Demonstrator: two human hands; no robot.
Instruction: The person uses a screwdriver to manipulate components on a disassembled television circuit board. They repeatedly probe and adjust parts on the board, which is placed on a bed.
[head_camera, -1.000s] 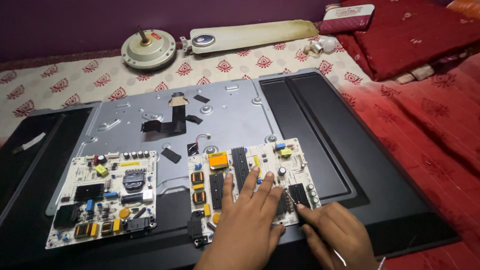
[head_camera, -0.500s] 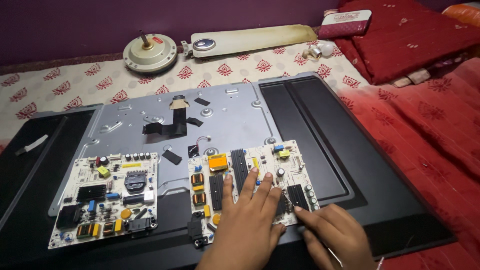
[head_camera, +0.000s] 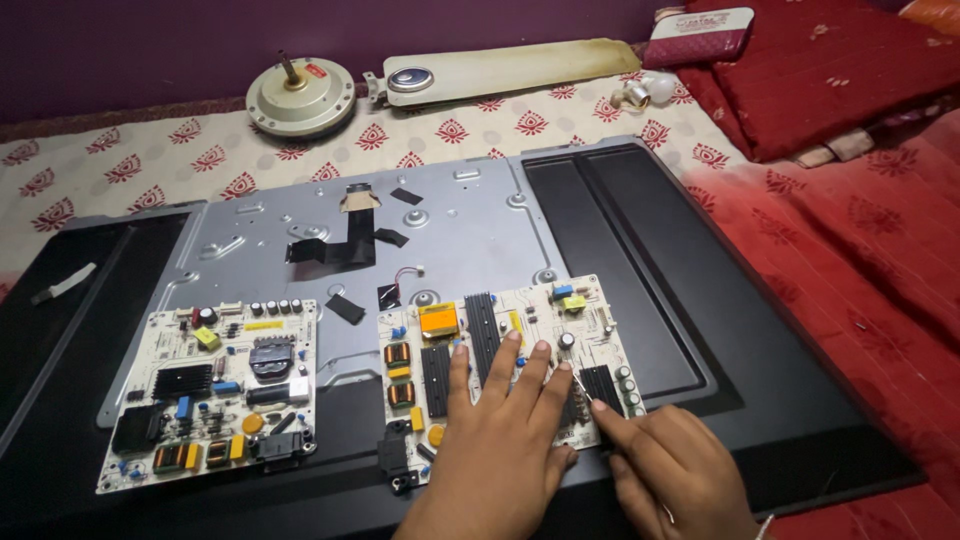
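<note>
Pressing my left hand (head_camera: 500, 440) flat, fingers apart, on the right circuit board (head_camera: 505, 365) so it stays steady, my right hand (head_camera: 680, 470) pinches a thin tool (head_camera: 583, 388) at the board's right edge.

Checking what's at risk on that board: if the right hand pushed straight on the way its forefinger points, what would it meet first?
The right hand points up-left, a thin metal tool at its fingertip. Probably first comes the small silver capacitor on the right circuit board, just past the left hand; depth is unclear.
</note>
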